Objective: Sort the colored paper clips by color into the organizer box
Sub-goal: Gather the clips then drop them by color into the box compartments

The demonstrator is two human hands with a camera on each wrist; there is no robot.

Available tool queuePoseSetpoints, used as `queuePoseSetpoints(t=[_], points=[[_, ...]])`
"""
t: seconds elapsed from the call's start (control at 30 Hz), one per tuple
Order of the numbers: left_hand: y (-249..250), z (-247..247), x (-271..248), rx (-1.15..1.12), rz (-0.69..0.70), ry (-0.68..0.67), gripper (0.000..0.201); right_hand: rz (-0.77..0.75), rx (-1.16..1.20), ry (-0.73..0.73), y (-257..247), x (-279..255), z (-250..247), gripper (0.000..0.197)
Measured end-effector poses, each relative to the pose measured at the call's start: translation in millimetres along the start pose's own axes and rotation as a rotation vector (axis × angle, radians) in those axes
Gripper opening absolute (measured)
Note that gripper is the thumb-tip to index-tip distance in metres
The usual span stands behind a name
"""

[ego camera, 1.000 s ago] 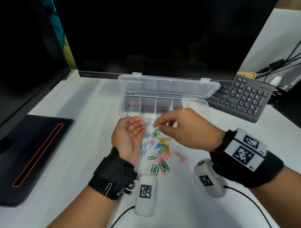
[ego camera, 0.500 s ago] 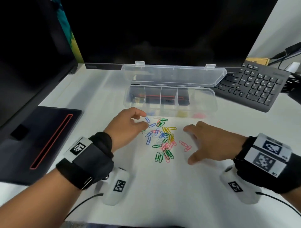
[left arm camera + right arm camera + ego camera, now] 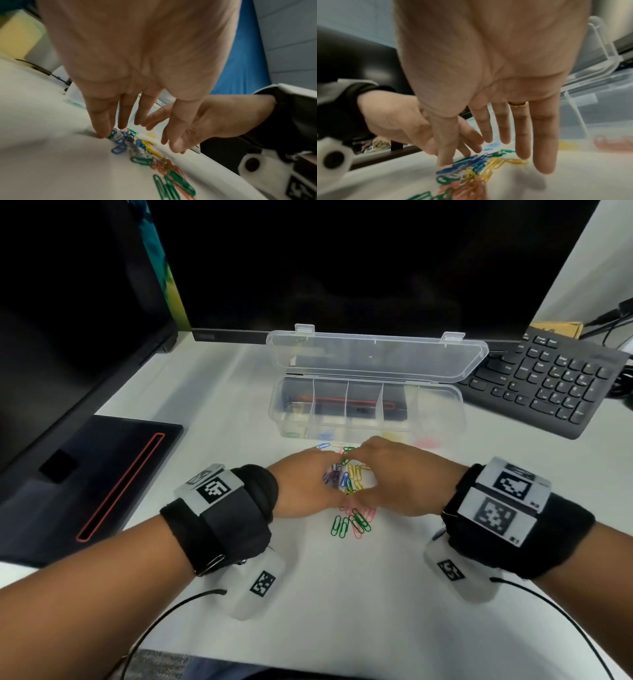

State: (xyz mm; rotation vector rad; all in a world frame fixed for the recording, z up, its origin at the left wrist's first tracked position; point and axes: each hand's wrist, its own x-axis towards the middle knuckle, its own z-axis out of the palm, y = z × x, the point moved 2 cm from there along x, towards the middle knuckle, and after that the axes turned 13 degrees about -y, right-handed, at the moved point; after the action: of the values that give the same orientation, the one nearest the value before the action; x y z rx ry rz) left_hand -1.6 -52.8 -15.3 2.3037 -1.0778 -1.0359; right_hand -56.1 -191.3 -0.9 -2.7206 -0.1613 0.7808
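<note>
A heap of colored paper clips in blue, green, yellow and pink lies on the white desk, in front of the clear organizer box. My left hand and right hand rest palm-down on either side of the heap, with straight fingers meeting over its far end. In the left wrist view the left fingertips touch the desk at the edge of the clips. The right wrist view has the right fingers spread over the clips. The box lid stands open; a few clips lie in its compartments.
A black keyboard sits at the back right. A large dark monitor stands behind the box. A dark laptop lies at the left. Cables run from both wrist cameras toward the desk's near edge.
The left hand has turned palm-down. Both hands have moved inward and now close around the heap from its two sides, pushing the clips together.
</note>
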Motion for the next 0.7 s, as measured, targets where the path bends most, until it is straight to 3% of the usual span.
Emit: queuePoseSetpoints(t=[0.13,0.27,0.37,0.53,0.6,0.67,0.7], points=[[-5.2,-22.4,-0.4,0.299,-0.209,0.114,0.051,0.178,-0.123,-0.062,4.1,17.2,-6.3,0.052],[-13.1,-31.6,7.0,0.435,-0.352,0.004,0.046,0.221,-0.199,-0.136,3.7,28.5,-14.0,0.05],[-9.9,-24.5,14.4,0.446,-0.284,-0.049,0.042,0.207,-0.174,-0.132,2.2,33.0,-11.5,0.047],[-0.1,-9.6,12.4,0.367,-0.103,-0.095,0.025,0.042,0.053,-0.079,9.9,13.0,-6.4,0.042],[3.0,-5.3,6.4,0.293,-0.034,-0.102,0.03,0.038,0.09,-0.034,16.7,0.1,-5.1,0.043],[5.3,-3.9,3.2,0.222,0.016,-0.107,0.047,0.076,0.06,-0.06,24.1,-9.8,-2.0,0.065],[4.6,-4.6,2.5,0.242,0.0,-0.111,0.067,0.106,0.047,-0.096,26.7,-12.6,-0.5,0.079]])
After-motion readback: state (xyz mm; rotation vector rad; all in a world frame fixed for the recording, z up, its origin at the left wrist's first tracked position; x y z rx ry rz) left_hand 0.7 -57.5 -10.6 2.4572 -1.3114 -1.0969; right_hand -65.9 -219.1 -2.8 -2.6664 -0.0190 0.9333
